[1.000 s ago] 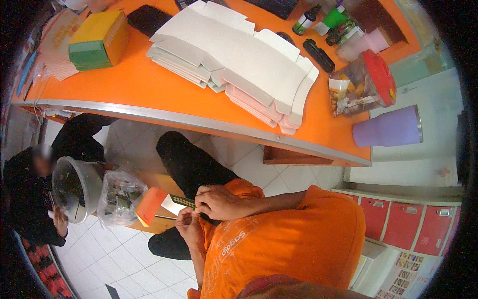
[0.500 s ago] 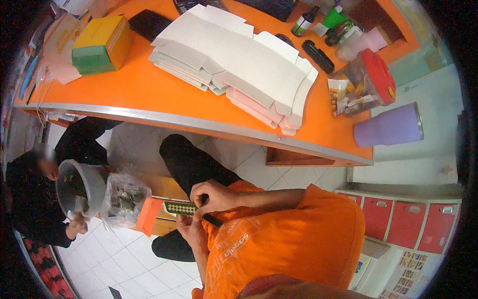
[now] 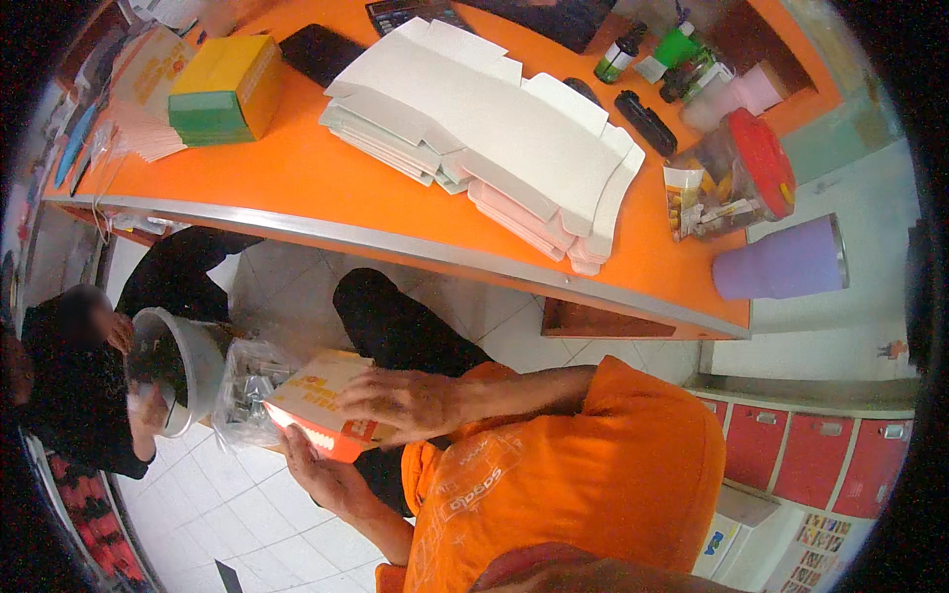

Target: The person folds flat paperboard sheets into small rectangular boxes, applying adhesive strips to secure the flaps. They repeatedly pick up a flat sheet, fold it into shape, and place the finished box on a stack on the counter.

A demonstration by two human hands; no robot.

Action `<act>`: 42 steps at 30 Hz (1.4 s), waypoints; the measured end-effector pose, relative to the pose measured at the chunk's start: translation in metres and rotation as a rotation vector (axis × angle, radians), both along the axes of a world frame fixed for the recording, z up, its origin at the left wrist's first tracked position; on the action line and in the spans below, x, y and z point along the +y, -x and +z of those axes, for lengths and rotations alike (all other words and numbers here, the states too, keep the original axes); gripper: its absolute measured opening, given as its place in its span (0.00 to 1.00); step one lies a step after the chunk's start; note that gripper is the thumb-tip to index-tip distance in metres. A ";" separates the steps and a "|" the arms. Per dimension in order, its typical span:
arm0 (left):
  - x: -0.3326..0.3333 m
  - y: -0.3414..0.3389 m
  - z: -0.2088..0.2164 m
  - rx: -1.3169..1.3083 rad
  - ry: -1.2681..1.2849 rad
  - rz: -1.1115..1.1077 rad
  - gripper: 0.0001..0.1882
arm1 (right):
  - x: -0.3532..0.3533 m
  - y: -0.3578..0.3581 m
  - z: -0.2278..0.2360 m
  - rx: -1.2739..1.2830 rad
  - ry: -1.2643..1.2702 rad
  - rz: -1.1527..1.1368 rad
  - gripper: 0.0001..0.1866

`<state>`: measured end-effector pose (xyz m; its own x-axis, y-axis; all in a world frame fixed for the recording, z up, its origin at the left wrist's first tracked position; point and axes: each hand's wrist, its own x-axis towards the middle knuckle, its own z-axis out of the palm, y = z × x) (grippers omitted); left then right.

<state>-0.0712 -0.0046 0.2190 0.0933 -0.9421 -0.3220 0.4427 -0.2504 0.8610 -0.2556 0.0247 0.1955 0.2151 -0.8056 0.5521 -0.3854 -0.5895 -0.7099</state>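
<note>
Over my lap I hold a small carton with a cream top, yellow print and an orange-red side. My left hand grips its lower side, fingers wrapped along the lower edge. Across the top and near end lies my right hand, its fingers bent over the carton and slightly blurred. What the carton contains is hidden. Just beyond it sits a clear plastic bag with dark and silvery small packs inside, next to a grey bucket.
A person in black sits at the left, one blurred hand at the bucket. The orange desk bears stacked flat white cartons, a yellow-green box, a red-lidded jar and a purple tumbler. Red lockers stand at right.
The green strip with pale pieces, earlier between my hands, is out of sight. The carton now lies between both hands, my left hand farther out. The other person's hand has moved up to the bucket.
</note>
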 end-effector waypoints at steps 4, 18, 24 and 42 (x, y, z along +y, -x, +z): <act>0.006 0.001 -0.003 -0.649 0.226 -0.053 0.29 | 0.008 0.001 -0.007 0.250 0.142 -0.108 0.22; 0.008 0.026 0.015 -0.480 0.347 0.056 0.16 | -0.021 0.010 0.033 -0.090 0.050 -0.159 0.15; 0.007 0.024 0.018 -0.658 0.360 -0.033 0.17 | -0.018 0.008 0.045 -0.185 -0.209 -0.153 0.09; 0.009 0.025 0.004 -0.188 0.261 -0.176 0.06 | -0.016 0.010 0.057 -0.244 -0.461 -0.166 0.07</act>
<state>-0.0960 0.0039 0.2232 -0.0428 -0.9972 -0.0617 0.2406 -0.0702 0.9681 -0.2661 0.0091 0.2529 -0.0251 -0.9881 0.1516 -0.2386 -0.1414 -0.9608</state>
